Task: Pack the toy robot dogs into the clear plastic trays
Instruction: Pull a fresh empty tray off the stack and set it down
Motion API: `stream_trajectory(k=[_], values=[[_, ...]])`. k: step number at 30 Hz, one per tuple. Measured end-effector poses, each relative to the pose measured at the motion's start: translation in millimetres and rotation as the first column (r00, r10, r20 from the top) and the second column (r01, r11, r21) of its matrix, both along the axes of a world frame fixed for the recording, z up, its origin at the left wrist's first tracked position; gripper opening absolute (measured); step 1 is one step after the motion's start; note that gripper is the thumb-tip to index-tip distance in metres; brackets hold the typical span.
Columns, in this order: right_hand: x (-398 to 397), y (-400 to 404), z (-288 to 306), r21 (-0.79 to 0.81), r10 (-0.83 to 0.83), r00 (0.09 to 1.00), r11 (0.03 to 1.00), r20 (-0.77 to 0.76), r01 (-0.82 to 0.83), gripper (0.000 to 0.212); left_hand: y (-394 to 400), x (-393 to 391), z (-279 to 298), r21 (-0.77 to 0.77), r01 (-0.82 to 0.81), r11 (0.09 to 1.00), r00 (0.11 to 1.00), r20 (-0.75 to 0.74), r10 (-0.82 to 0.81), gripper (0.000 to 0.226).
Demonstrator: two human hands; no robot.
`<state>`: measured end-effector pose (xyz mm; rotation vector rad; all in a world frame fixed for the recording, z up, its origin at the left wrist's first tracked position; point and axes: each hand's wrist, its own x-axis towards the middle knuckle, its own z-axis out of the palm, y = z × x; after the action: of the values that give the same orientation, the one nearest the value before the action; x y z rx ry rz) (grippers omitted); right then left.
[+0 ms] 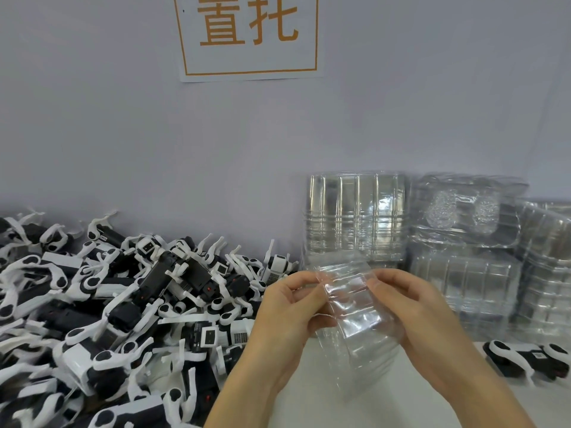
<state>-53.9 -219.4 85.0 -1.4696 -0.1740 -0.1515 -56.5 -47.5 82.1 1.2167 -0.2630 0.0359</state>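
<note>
A clear plastic tray [355, 322] is held up above the white table between both hands. My left hand [287, 307] pinches its upper left edge with curled fingers. My right hand [411, 310] grips its right side, thumb on top. A big heap of black-and-white toy robot dogs [117, 310] fills the left half of the table, reaching almost to my left wrist. One more toy robot dog [525, 359] lies on its side at the right, beyond my right forearm.
Stacks of clear plastic trays [355, 217] lean against the grey wall at the back right, with more stacks [466, 267] beside them. A paper sign with orange characters [247, 35] hangs on the wall. Bare white table [309, 396] shows between my forearms.
</note>
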Motion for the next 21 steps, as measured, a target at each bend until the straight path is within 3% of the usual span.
stream_trajectory(k=[9,14,21], values=[[-1.2,6.8,2.0,-0.013,-0.119,0.993,0.993,0.005,0.119,0.012,-0.8,1.4,0.4,0.058,-0.068,0.996,0.997,0.032,0.066,0.015],[-3.0,5.9,5.1,-0.007,-0.102,0.994,0.995,0.031,0.102,0.015,2.3,0.3,3.2,0.111,-0.099,0.989,0.994,0.06,0.093,0.029],[-0.1,3.4,1.7,-0.021,-0.147,0.984,0.988,0.101,0.15,0.01,3.6,0.8,5.2,0.104,-0.163,0.981,0.985,0.065,0.157,0.014]])
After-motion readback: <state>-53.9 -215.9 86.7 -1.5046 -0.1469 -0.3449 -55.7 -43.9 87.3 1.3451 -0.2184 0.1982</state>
